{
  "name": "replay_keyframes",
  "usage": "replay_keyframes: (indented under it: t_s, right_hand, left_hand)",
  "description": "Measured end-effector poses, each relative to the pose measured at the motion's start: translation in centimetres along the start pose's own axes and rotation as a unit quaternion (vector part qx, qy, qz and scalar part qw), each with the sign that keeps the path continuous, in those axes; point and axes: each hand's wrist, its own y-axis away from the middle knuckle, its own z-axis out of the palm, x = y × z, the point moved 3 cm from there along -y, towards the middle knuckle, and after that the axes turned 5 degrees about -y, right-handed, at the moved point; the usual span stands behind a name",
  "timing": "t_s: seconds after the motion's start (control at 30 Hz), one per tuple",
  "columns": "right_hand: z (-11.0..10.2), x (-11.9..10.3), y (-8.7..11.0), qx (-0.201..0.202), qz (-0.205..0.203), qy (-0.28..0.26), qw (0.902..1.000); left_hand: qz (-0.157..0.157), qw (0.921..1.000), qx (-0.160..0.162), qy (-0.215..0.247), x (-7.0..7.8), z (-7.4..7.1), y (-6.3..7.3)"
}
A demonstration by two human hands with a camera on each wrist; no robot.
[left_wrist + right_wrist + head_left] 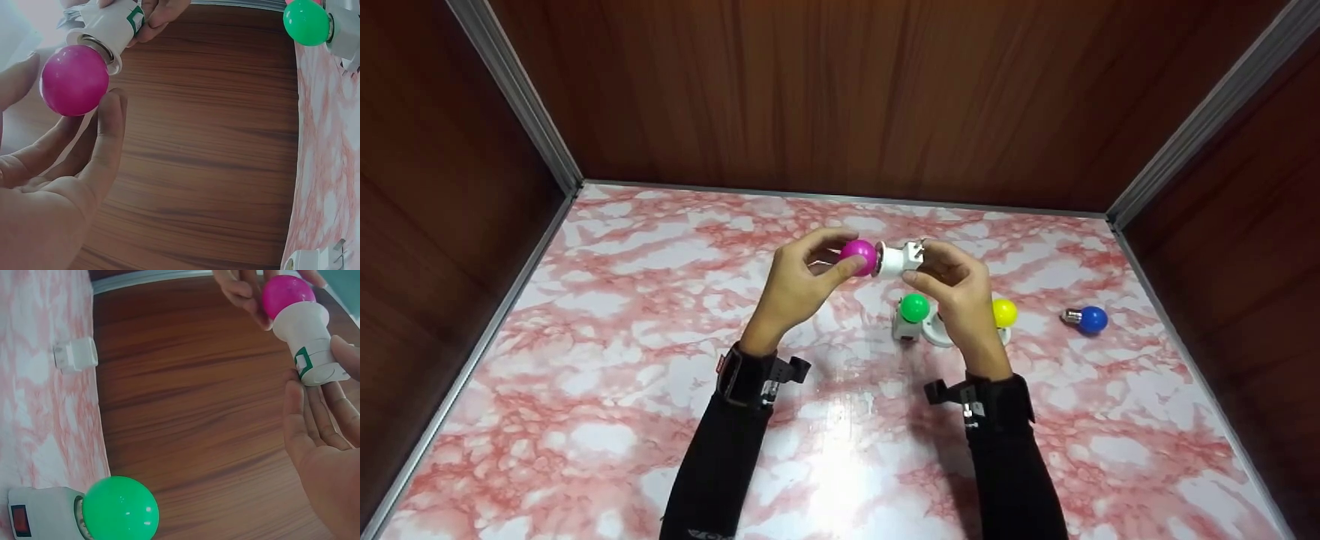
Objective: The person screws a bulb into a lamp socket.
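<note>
A magenta light bulb (857,257) is at the mouth of a white lamp socket (895,259) with plug prongs, both raised above the table. My left hand (801,279) holds the round bulb between thumb and fingers. The socket's body is pinched by my right hand (962,281), thumb on the near side. In the left wrist view, the bulb (74,80) sits partly in the socket's opening, with the metal rim showing. From the right wrist view, the socket (309,340) shows a green-edged mark on its side; how deep the bulb's base goes is hidden.
A green bulb (914,307) stands in a white switched socket. Right of it, a yellow bulb (1004,312) is on a round white base, partly behind my right hand. A blue bulb (1093,320) lies loose. Another white socket (76,354) lies on the marbled table. Wooden panels surround the table.
</note>
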Motion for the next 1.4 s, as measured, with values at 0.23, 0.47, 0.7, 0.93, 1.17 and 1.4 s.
replay_keyframes:
  t_s: [0.23,0.47,0.7,0.93,1.17,1.4]
  right_hand:
    - [-0.11,0.19,0.0,-0.01,-0.011,0.019,0.9997]
    - [-0.04,0.03,0.01,-0.004,-0.013,0.044,0.9989]
    - [-0.07,0.32,-0.27,0.0,0.019,0.024,0.9995]
    - [-0.26,0.63,-0.41,0.0,0.084,-0.031,0.9959]
    - [-0.09,0.6,-0.46,0.009,0.086,-0.083,0.9927]
    - [-0.02,0.27,-0.34,0.016,0.025,-0.053,0.9982]
  left_hand:
    - [0.005,0.9999,0.006,0.009,-0.03,-0.02,-0.02]
    - [0.03,0.9992,0.008,0.024,0.19,-0.02,0.01]
    - [0.068,0.9971,-0.009,0.033,0.4,0.09,0.04]
    - [0.106,0.9933,-0.027,0.038,0.63,0.16,0.12]
    - [0.113,0.9923,-0.035,0.039,0.66,0.17,0.07]
    - [0.043,0.9988,-0.005,0.022,0.28,0.0,-0.05]
